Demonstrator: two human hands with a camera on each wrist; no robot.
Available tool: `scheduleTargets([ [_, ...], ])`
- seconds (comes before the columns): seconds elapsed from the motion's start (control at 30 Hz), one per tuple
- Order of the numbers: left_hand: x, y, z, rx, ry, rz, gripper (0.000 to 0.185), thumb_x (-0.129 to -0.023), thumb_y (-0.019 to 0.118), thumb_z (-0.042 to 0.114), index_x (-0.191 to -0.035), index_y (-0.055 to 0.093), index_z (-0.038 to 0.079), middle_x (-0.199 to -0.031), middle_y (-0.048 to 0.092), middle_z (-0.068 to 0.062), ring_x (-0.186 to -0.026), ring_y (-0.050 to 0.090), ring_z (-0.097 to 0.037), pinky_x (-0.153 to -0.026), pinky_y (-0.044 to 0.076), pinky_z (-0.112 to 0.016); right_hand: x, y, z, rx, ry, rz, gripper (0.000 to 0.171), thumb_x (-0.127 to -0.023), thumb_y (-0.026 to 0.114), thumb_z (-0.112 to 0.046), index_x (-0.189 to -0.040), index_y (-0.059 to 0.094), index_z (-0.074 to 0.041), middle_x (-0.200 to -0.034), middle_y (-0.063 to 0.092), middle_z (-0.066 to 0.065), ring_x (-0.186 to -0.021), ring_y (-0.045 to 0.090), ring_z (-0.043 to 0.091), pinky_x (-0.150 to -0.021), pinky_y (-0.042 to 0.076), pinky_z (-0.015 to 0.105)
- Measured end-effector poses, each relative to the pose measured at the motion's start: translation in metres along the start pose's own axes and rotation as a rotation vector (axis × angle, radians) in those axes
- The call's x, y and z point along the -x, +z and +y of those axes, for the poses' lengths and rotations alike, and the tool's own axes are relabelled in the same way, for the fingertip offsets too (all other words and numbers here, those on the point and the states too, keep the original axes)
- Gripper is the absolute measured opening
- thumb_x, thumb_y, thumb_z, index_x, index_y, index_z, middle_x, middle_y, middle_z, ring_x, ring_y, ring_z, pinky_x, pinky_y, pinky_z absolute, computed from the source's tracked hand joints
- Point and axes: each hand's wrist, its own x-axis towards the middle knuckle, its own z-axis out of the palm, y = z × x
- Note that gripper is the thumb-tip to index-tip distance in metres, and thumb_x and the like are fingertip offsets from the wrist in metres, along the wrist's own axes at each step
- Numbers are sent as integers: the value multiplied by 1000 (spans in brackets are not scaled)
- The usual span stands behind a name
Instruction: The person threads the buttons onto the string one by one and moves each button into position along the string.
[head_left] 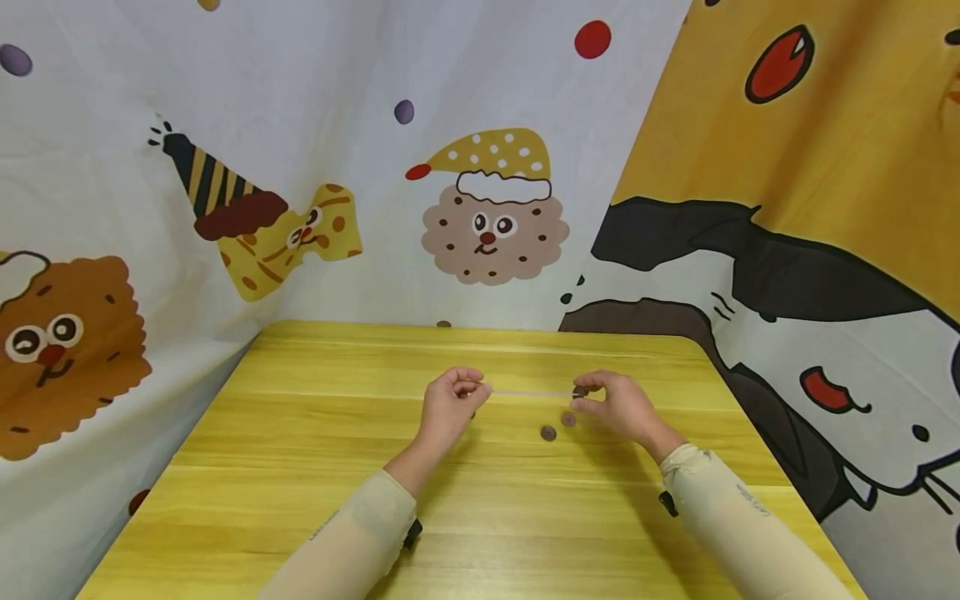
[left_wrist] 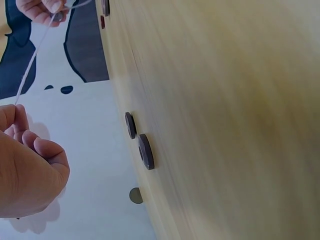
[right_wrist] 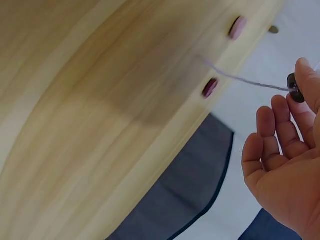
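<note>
A thin pale thread is stretched level between my two hands above the yellow wooden table. My left hand pinches its left end; in the left wrist view the left hand sits at the lower left, the thread running up from it. My right hand pinches a small dark disc bead on the thread's right end. In the right wrist view the right hand holds that bead by thumb and forefinger, its other fingers loosely spread.
Two small brown disc beads lie flat on the table just below the right hand; they also show in the left wrist view. Cartoon-printed cloth hangs behind and on both sides of the table.
</note>
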Motion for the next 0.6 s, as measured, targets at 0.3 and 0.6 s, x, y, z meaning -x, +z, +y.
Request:
scheduleTargets([
  [0.3, 2, 9, 1, -30, 4, -44, 14, -97, 80, 14, -109, 74, 10, -97, 80, -4, -86, 68, -11, -83, 54, -25, 9, -18, 28, 58, 48, -8, 39, -97, 82, -29, -129, 76, -9, -127, 77, 13, -118, 69, 38, -97, 57, 58],
  [0.6, 3, 20, -4, -69, 24, -62, 13, -96, 80, 13, -107, 74, 9, -94, 80, -3, -85, 68, -11, -83, 54, -26, 16, -33, 36, 256, -5, 36, 30, -93, 85, -21, -119, 80, -8, -118, 80, 14, -109, 74, 39, -93, 59, 59],
])
